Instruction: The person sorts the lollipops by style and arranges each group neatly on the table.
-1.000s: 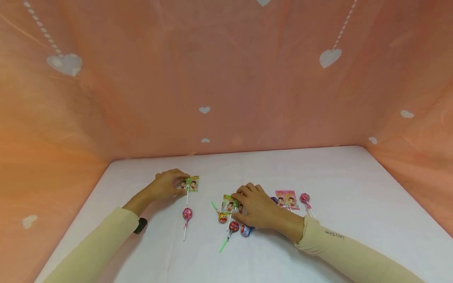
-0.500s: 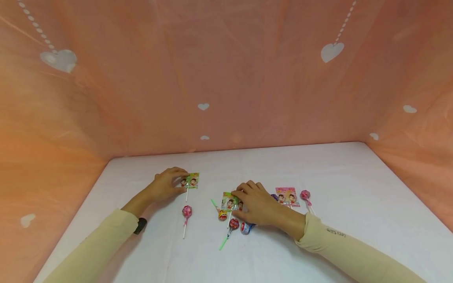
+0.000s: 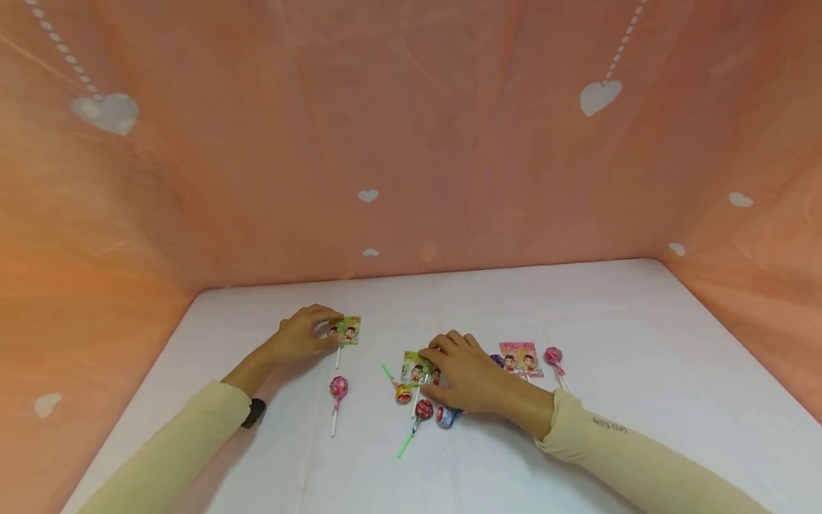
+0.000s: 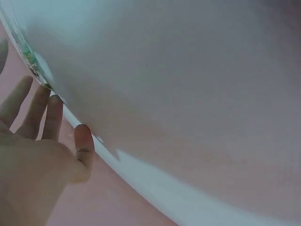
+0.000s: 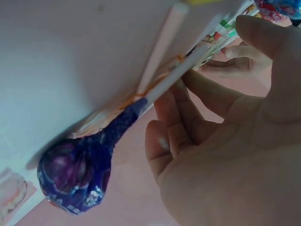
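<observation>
When 12 o'clock is taken as the far edge of the white table (image 3: 270, 457), the left hand (image 3: 302, 337) is found at the 9 o'clock side of the left green packet (image 3: 350, 330). Its fingers are spread apart, and the packet's edge is bracketed by thumb and forefinger; whether it is gripped cannot be told. The packet's white stick is directed toward 6 o'clock, where a pink lollipop (image 3: 338, 387) is laid.

The right hand (image 3: 464, 378) is positioned at 3 o'clock of the right green packet (image 3: 413, 368). Its thumb and forefinger are held apart, with the packet between them; a firm grip cannot be confirmed.

Around the right green packet, a yellow lollipop (image 3: 403, 395) is located at 7 o'clock, a red lollipop (image 3: 424, 409) at 6 o'clock and a blue lollipop (image 3: 444, 417) at 5 o'clock. From the right hand, a purple lollipop (image 3: 497, 360), partly hidden in the head view, is seen at 2 o'clock, just beside a pink packet (image 3: 521, 358). At that packet's 3 o'clock side, a second pink lollipop (image 3: 554, 357) is placed.
</observation>
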Motion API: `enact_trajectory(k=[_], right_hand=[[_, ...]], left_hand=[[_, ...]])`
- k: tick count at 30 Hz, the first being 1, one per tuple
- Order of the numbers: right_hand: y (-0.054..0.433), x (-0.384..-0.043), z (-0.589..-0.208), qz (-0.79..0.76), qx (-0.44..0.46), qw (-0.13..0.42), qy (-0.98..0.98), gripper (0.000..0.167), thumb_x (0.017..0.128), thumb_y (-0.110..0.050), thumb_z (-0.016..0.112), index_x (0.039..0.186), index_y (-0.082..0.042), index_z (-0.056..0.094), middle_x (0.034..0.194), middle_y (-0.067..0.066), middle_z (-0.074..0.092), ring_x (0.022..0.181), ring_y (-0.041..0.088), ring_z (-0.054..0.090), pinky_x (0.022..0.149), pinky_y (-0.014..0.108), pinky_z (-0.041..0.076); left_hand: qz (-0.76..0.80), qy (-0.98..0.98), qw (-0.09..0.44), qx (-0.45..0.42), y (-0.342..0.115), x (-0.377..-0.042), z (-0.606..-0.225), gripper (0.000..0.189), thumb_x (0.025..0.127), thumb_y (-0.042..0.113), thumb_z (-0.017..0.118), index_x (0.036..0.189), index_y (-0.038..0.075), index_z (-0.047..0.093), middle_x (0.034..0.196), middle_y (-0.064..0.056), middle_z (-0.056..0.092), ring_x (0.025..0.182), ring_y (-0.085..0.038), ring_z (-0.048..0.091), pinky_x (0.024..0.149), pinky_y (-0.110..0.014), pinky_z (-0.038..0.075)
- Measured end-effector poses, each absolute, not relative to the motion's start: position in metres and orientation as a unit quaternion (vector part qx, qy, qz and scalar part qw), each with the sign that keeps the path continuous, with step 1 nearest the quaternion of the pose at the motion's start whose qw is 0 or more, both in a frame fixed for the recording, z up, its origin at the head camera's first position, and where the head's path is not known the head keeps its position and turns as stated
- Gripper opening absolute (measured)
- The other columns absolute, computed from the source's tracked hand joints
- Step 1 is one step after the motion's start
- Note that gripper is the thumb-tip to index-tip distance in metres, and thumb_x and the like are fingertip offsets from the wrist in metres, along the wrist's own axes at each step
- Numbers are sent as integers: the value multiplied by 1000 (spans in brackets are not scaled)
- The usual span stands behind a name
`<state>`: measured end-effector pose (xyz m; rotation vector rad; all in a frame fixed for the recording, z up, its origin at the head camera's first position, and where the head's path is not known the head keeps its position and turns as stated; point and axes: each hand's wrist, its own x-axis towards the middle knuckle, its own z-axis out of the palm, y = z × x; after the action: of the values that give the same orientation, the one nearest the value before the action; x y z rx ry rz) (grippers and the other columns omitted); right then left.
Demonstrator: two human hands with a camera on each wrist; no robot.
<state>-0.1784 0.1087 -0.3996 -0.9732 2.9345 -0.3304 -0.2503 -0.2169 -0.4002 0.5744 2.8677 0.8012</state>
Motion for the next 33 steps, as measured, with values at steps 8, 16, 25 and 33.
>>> enact_trajectory(k=[8, 16, 25, 33], right_hand=[[108, -179, -397, -139, -300, 27, 943, 62, 89, -48, 68, 137, -9, 58, 132, 8, 57, 120, 25, 47, 100, 47, 38], [109, -182, -398, -151, -300, 30, 941, 60, 88, -44, 71, 135, -9, 60, 129, 8, 58, 118, 24, 48, 104, 47, 38], [109, -180, -399, -160, -300, 18, 940, 57, 87, -40, 73, 133, -8, 61, 123, 8, 60, 113, 23, 49, 102, 45, 40], [109, -182, -400, -151, -302, 14, 941, 57, 86, -41, 73, 132, -10, 62, 122, 6, 61, 112, 21, 51, 100, 43, 40]], left_hand=[[252, 947, 29, 196, -216, -249, -403, 47, 91, 26, 71, 134, 9, 62, 140, -14, 55, 131, -39, 44, 91, -56, 29], [250, 949, 25, 190, -213, -248, -403, 49, 90, 27, 73, 133, 8, 62, 139, -13, 55, 129, -38, 44, 90, -55, 29], [254, 948, 31, 192, -214, -246, -405, 50, 92, 28, 70, 137, 10, 59, 142, -13, 52, 132, -39, 43, 93, -56, 29], [258, 945, 27, 197, -217, -246, -408, 50, 92, 30, 69, 136, 9, 59, 140, -13, 53, 133, -38, 42, 93, -54, 29]])
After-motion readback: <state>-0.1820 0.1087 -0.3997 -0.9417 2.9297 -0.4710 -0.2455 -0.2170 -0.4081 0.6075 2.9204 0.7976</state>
